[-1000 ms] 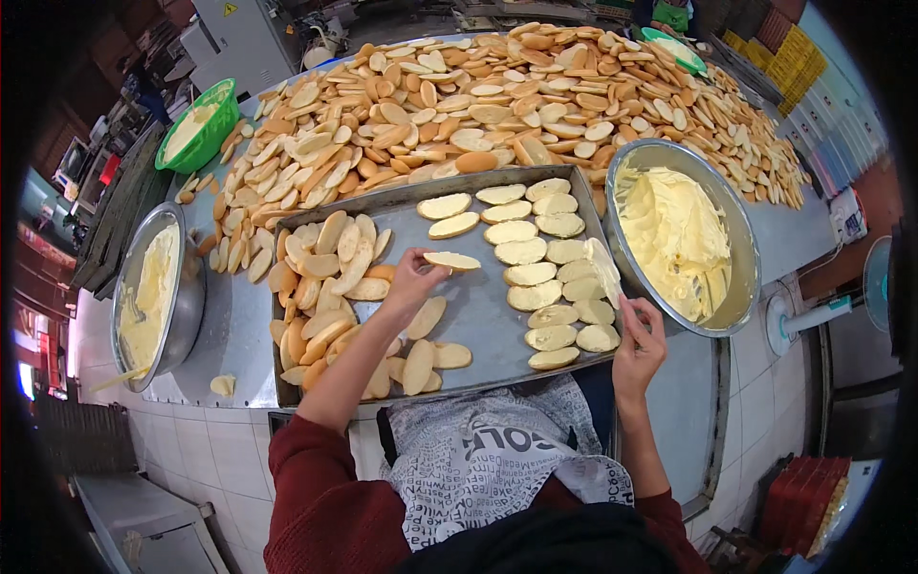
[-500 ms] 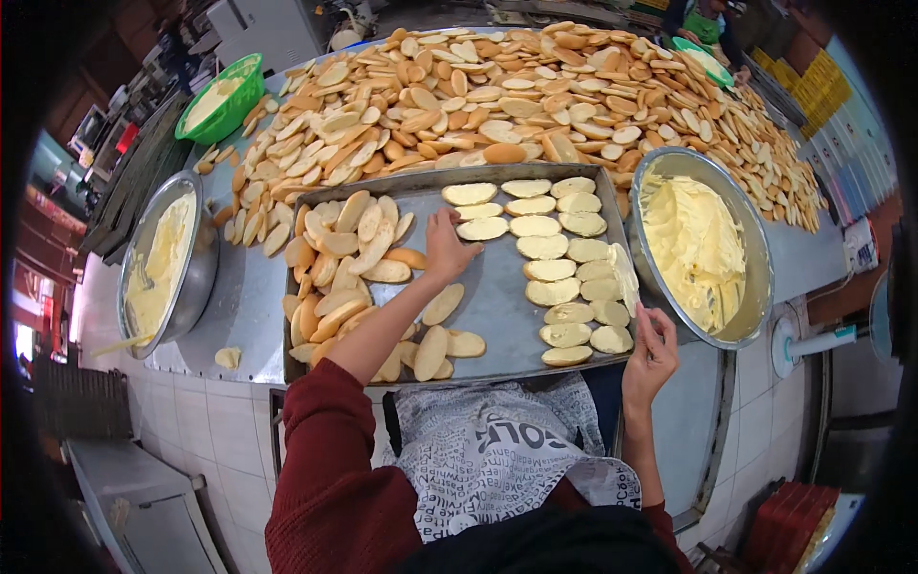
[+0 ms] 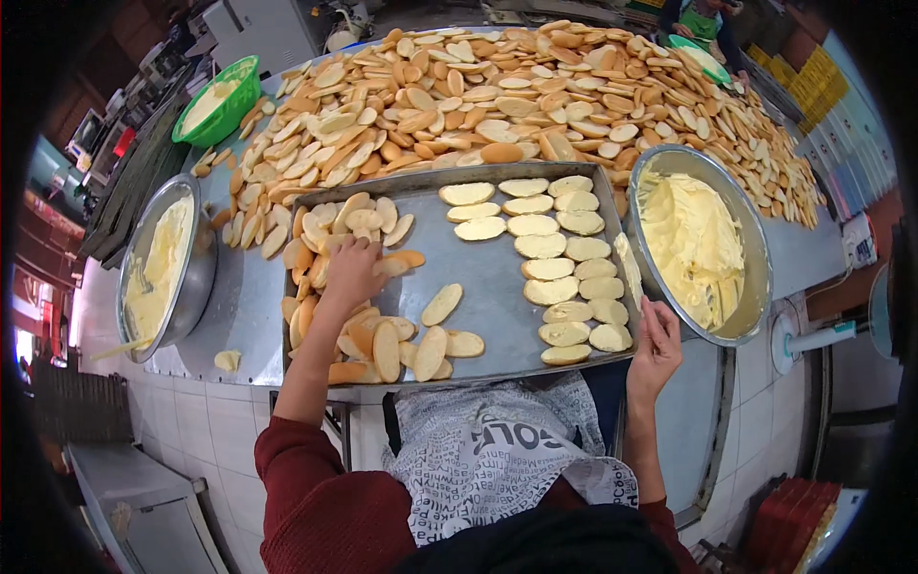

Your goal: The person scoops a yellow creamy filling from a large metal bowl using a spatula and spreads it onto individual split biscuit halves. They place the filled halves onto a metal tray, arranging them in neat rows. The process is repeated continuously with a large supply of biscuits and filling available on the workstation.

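Note:
A shallow metal tray (image 3: pixel 406 180) lies before me. A heap of plain oval bread slices (image 3: pixel 386 349) fills its left side, and cream-coated slices (image 3: pixel 544 246) stand in rows on its right. My left hand (image 3: pixel 354 273) reaches into the heap, fingers curled down onto a bread slice; the fingertips are partly hidden. At the tray's right edge my right hand (image 3: pixel 656 349) pinches the handle of a spreading knife (image 3: pixel 628 271), its blade upright and smeared with pale cream. Close by the knife is a steel bowl (image 3: pixel 755 287) of thick yellow cream (image 3: pixel 690 239).
Behind the tray a large mound of bread slices (image 3: pixel 478 96) covers the table. Another cream bowl (image 3: pixel 201 258) stands at left, with a green basin (image 3: pixel 229 110) beyond it. A co-worker in a green apron (image 3: pixel 703 24) is at the far right. A cream blob (image 3: pixel 228 361) lies on the table.
My left hand has moved left from a coated slice in the shorter row to the heap of plain slices. My right hand and the knife have barely shifted.

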`<state>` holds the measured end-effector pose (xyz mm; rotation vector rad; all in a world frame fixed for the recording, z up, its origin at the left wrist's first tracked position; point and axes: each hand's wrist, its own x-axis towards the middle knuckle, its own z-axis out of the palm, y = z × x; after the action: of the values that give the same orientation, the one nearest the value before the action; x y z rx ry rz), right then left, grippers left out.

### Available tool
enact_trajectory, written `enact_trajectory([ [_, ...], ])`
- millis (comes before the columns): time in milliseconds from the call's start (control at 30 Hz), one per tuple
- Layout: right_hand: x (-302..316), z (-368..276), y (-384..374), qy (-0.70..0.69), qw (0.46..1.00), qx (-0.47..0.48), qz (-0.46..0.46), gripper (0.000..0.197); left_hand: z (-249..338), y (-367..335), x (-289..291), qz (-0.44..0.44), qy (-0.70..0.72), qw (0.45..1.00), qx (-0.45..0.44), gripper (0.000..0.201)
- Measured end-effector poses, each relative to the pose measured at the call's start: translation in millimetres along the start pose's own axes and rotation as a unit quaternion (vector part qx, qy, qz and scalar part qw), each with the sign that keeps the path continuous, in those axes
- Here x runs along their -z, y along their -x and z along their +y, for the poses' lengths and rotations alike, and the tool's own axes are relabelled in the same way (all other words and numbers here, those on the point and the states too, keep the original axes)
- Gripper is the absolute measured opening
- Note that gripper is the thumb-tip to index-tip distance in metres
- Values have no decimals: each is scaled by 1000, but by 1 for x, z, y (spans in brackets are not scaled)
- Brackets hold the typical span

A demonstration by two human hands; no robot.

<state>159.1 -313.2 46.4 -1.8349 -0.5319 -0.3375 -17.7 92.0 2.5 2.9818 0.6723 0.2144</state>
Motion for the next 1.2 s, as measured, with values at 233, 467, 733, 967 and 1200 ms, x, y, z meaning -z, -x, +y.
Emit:
enact_trajectory([
  [233,28,6,-6,-17,999,-31,40,33,-21,-47,-13,42,483,867,113,21],
  [467,47,6,-9,-6,992,-107,74,28,-45,-114,20,34,849,475,229,30],
  [733,67,28,-19,38,991,-70,103,30,-47,-156,13,265,492,815,156,33],
  [967,39,-3,-25,-39,992,-116,37,30,61,-124,40,11,800,593,88,38],
  [1200,-26,-36,-23,-200,965,-134,-101,33,145,-64,46,-141,881,449,44,41],
])
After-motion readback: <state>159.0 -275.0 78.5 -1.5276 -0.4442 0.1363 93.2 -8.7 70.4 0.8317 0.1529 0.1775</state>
